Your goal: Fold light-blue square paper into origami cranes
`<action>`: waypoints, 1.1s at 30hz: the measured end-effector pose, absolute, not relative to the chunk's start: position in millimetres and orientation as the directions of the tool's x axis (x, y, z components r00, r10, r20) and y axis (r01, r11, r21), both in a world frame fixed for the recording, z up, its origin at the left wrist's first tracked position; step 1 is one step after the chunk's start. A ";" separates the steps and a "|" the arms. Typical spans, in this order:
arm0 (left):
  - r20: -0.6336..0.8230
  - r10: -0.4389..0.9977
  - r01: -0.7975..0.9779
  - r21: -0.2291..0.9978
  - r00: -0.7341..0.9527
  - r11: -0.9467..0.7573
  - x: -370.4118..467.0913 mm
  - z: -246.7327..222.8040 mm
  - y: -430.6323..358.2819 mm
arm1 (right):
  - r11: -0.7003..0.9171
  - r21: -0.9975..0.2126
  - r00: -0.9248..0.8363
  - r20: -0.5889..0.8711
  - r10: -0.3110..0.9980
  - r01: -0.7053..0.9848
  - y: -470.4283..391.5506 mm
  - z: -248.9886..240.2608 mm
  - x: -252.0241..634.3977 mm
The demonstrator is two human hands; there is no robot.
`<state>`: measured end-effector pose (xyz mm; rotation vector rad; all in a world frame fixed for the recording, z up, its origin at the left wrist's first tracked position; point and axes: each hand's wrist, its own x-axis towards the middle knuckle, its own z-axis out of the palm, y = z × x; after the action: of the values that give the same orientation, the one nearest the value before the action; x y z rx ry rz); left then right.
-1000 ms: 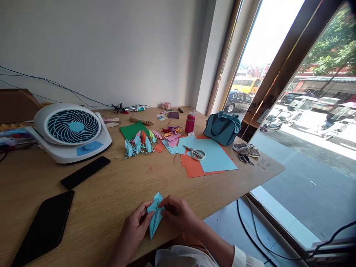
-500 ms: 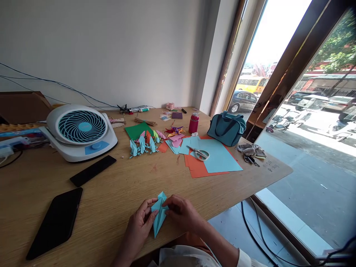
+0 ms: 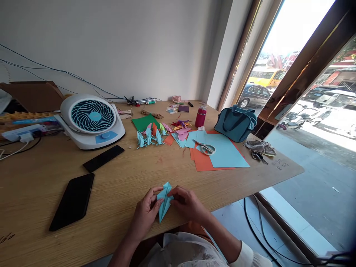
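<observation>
A light-blue folded paper (image 3: 164, 207), kite-shaped with a long point toward me, is held between my hands just above the table's near edge. My left hand (image 3: 148, 211) grips its left side, thumb on top and fingers beneath. On the right edge, my right hand (image 3: 187, 203) pinches the paper with thumb and index finger; the other fingers are curled. Folded blue paper figures (image 3: 149, 137) stand farther back on the table. Scissors (image 3: 206, 148) with pale handles lie on blue paper sheets (image 3: 228, 151), which overlap orange sheets (image 3: 203, 163).
A fan (image 3: 93, 118) stands at the left, with a black slab (image 3: 103, 158) and a black phone (image 3: 72, 202) before it. Farther back are a green sheet (image 3: 143, 122) and a pink bottle (image 3: 200, 117). A teal bag (image 3: 236, 124) and keys (image 3: 259, 157) sit at the right.
The camera view has shifted, so the whole scene appears farther right and slightly higher. Both hands keep their hold on the folded paper, with little change in the fingers.
</observation>
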<state>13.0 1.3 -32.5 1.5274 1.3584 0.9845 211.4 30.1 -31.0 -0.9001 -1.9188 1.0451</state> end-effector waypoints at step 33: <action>0.128 0.992 0.535 0.839 -0.012 -0.102 12.5 -22.9 2.9 | 0.460 -0.860 -0.520 0.297 0.801 0.219 27.8 -22.4 210.9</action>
<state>12.5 2.9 -22.9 1.6903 1.5937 1.0157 210.9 27.8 -22.4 -0.8483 -1.9920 1.0338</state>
